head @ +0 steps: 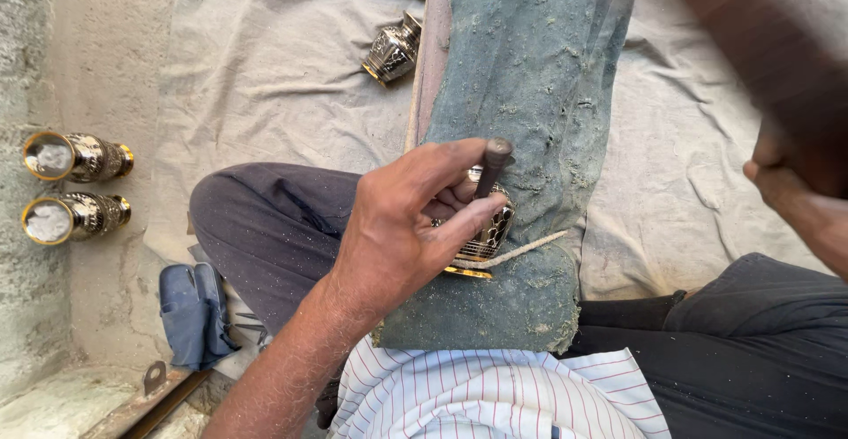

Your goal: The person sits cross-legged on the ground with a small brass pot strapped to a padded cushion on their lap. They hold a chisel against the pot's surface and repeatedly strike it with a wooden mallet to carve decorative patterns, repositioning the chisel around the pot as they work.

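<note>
My left hand (415,223) pinches a dark metal punch (490,163) upright, its tip set against a small engraved brass vase (488,231). The vase lies on a green cloth-covered block (530,77) between my knees and is tied down by a cord (521,249). My right hand (795,174) is raised at the right edge, blurred, its fingers closed around something I cannot make out.
Two engraved brass vases (75,158) (75,216) lie on the concrete floor at left, mouths filled with white material. Another vase (393,50) rests on the beige sheet (265,77) at the top. A folded blue cloth (194,311) and small tools lie by my left thigh.
</note>
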`<action>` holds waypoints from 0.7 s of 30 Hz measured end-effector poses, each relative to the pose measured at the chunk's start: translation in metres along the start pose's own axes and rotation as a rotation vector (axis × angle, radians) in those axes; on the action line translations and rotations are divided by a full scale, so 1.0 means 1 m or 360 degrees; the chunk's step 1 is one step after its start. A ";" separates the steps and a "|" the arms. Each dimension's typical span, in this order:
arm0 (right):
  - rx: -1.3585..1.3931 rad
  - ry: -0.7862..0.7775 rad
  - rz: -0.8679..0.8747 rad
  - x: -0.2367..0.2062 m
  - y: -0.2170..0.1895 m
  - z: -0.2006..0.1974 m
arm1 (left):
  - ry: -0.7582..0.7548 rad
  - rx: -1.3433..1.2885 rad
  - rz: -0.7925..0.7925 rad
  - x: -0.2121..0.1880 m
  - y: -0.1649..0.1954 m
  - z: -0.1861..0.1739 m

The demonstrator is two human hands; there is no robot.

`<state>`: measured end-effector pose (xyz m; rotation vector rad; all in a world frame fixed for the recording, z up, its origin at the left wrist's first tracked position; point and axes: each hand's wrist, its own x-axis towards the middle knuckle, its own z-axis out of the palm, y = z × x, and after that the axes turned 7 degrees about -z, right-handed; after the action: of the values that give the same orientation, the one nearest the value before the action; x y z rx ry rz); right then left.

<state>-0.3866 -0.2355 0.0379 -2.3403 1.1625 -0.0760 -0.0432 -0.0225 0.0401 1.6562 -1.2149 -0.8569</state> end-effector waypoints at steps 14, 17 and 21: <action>-0.0379 -0.0020 -0.0177 -0.007 -0.002 -0.002 | -0.0066 0.0168 0.0127 0.008 0.013 -0.007; -0.0273 0.0082 -0.0115 -0.005 0.034 0.007 | -0.0014 -0.0103 0.0132 0.002 0.016 -0.016; 0.0257 -0.0123 0.0740 0.003 0.093 0.023 | -0.0076 -0.0044 0.0145 -0.003 0.007 -0.014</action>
<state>-0.4460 -0.2733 -0.0267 -1.8676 1.5653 0.0816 -0.0337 -0.0173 0.0523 1.5542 -1.2957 -0.8572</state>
